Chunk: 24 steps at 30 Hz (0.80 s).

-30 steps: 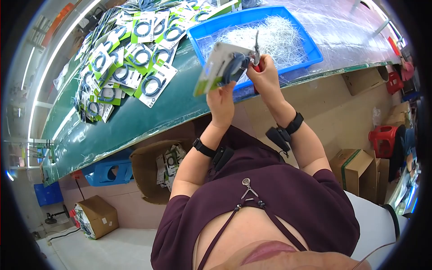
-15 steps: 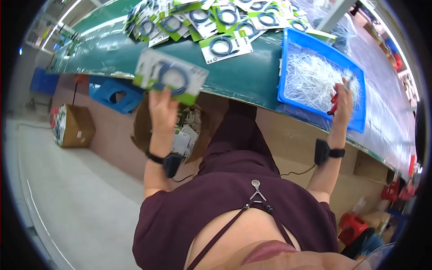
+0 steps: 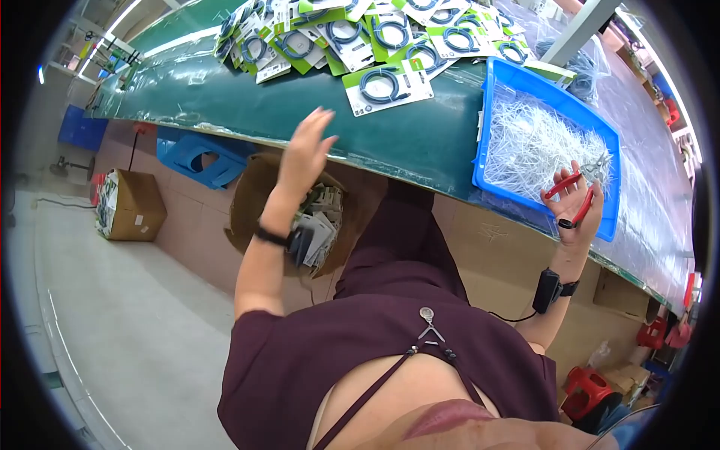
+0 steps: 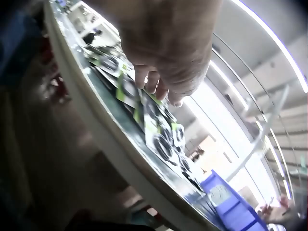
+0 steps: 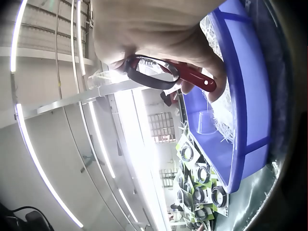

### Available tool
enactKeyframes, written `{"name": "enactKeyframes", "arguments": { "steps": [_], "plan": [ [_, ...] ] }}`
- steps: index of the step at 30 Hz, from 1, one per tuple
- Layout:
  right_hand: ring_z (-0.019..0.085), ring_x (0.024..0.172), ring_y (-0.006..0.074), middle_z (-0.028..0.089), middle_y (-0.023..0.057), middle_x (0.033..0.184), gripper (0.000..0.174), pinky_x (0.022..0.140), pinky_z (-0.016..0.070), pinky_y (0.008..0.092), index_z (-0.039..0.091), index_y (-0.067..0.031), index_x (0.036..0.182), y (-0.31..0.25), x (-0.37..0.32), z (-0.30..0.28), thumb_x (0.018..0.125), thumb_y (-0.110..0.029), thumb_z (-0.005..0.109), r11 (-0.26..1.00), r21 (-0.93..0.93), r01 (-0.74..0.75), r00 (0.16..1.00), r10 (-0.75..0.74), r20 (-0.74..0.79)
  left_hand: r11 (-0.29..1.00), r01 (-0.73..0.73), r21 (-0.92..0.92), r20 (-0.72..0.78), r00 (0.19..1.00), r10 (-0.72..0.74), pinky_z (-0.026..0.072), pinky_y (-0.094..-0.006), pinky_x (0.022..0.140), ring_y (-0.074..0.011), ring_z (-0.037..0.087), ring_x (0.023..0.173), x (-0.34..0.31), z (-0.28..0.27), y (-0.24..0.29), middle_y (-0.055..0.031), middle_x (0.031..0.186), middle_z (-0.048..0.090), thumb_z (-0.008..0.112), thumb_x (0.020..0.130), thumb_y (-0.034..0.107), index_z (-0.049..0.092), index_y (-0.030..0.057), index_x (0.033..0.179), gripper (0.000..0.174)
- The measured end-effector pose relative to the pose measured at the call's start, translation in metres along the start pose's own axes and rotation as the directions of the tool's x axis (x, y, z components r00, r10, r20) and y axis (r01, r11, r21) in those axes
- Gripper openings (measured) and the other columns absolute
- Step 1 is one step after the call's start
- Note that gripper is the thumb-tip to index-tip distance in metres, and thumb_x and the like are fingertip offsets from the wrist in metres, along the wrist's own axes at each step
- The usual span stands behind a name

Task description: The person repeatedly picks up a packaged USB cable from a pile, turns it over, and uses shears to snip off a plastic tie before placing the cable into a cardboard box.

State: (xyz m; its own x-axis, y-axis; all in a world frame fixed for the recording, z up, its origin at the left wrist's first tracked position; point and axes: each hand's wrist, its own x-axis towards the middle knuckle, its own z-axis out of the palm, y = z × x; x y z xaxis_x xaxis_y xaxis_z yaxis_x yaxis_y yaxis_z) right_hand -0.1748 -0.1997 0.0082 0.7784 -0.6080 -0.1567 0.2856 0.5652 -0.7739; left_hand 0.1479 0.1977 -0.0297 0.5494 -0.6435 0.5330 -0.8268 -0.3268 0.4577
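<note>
My left hand hovers by the table's front edge, fingers loosely spread and holding nothing. Below it, under the table, a cardboard box contains several packaged cards. Over the near right part of a blue tray, my right hand holds red-handled pliers, palm turned up and handles apart. In the right wrist view the red handle lies along the fingers. Thin white strips fill much of the tray.
A heap of carded, coiled cables covers the back of the green table. One cable card lies at its front. A grey post stands behind the tray. Blue plastic stool and another box stand left.
A cable card was handled with both hands, then carried left in my left hand, which now holds nothing. My right hand moved right with the pliers and turned palm up.
</note>
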Motion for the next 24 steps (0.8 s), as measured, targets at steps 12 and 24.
{"name": "enactKeyframes", "arguments": {
  "steps": [12, 24],
  "plan": [
    [0.046, 0.122, 0.0204, 0.049, 0.0099, 0.132, 0.079, 0.095, 0.0412, 0.0535, 0.036, -0.002, 0.141, -0.013, -0.04, -0.029, 0.09, -0.06, 0.052, 0.979, -0.022, 0.204, 0.95, -0.203, -0.238, 0.993, -0.101, 0.053, 0.505, 0.861, 0.061, 0.034, -0.0425, 0.108, -0.039, 0.041, 0.129, 0.129, 0.099, -0.061, -0.0232, 0.139, 0.043, 0.083, 0.066, 0.024, 0.035, 0.0125, 0.146, 0.094],
    [0.054, 0.11, 0.0196, 0.055, 0.009, 0.121, 0.061, 0.091, 0.0452, 0.0346, 0.044, -0.0009, 0.137, 0.016, -0.064, 0.029, 0.089, -0.034, 0.061, 0.683, -0.651, 0.33, 0.92, -0.388, 0.059, -0.221, 0.548, -0.807, 0.503, 0.833, 0.23, 0.0412, -0.0587, 0.102, -0.0351, 0.043, 0.129, 0.112, 0.097, 0.133, -0.0208, 0.144, 0.038, 0.061, 0.075, 0.07, 0.024, 0.0065, 0.148, 0.104]
  ]
}}
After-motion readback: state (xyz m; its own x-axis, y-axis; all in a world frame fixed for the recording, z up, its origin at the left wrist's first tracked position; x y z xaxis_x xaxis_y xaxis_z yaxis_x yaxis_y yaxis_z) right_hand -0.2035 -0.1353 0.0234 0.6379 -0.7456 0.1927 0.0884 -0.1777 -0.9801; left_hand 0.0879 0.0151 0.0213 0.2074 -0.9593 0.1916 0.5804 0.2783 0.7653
